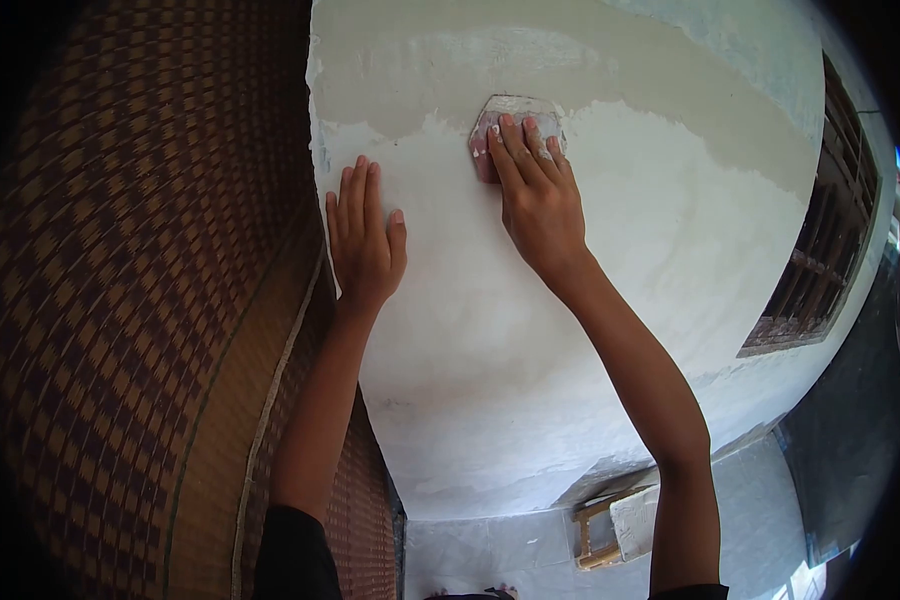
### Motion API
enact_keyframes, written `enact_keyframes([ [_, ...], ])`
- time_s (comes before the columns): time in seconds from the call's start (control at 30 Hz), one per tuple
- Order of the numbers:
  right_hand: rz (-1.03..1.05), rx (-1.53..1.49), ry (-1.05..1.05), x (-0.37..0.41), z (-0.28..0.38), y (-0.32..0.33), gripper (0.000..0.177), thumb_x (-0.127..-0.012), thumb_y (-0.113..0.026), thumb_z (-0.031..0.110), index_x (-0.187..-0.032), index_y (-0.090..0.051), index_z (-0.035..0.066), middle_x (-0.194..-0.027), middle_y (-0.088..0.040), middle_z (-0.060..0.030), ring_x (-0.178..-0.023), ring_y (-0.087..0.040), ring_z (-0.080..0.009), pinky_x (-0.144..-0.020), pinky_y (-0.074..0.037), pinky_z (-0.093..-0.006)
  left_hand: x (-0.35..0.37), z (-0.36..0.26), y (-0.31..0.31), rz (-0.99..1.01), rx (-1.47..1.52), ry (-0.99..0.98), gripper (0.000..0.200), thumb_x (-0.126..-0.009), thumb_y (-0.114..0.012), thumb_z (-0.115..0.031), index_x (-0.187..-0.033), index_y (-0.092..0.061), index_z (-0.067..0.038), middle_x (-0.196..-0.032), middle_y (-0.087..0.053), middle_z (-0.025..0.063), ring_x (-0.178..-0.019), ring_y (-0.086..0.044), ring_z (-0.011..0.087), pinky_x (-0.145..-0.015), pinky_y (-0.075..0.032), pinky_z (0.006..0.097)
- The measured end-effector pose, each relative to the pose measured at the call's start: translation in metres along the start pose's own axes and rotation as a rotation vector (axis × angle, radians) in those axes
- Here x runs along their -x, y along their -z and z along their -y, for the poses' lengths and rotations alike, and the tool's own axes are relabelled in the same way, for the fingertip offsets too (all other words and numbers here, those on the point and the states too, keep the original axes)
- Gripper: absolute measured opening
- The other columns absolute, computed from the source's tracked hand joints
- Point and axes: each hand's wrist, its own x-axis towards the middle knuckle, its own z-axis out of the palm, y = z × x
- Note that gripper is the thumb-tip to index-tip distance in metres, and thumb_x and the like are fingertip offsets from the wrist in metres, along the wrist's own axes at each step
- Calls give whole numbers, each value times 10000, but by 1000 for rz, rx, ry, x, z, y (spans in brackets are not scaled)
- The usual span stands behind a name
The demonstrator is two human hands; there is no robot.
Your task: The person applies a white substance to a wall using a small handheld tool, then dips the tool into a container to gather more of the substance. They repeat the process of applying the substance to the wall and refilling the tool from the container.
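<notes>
My right hand (545,205) presses the flat scraper (482,165) on the wall (470,300), narrow edge up; my left hand (367,245) lies open.

Head view; faces wall (490,330), tilted down; arm's-length near; single view
</notes>
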Motion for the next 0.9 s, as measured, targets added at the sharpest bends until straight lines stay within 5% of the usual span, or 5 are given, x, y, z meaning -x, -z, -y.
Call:
enact_keyframes([
  [0.37,-78,27,31,-11,-5,3,192,-968,-628,183,-1060,-686,23,-1220,-705,-158,-1114,-700,-282,-941,-516,-496,0,-3,-3,-17,-10,12,576,-1010,-415,-219,-1541,-318,-21,-1591,-338,166,-1493,-276,367,-1212,-160,571],
  [0.4,-76,23,28,-12,-4,4,192,-968,-628,183,-1060,-686,23,-1220,-705,-158,-1114,-700,-282,-941,-516,-496,-1,-2,-3,-23,-6,10,575,-1012,-411,-228,-1540,-320,-21,-1591,-336,167,-1494,-274,366,-1212,-157,571],
  [0.47,-4,42,1,-13,-3,8,349,-836,-621,-63,-1167,-630,46,-1264,-686,-141,-1168,-671,-275,-970,-510,-479,0,-3,-4,-25,-9,8,574,-1014,-408,-233,-1540,-321,-21,-1594,-331,166,-1495,-271,366,-1211,-156,572],
  [0.9,94,39,8,-1,6,20,333,-848,-632,-48,-1173,-626,25,-1227,-698,-153,-1182,-662,-285,-954,-515,-482,-1,0,-4,-27,0,-16,573,-1024,-404,-256,-1538,-320,-16,-1597,-319,171,-1486,-274,382,-1203,-161,580],
])
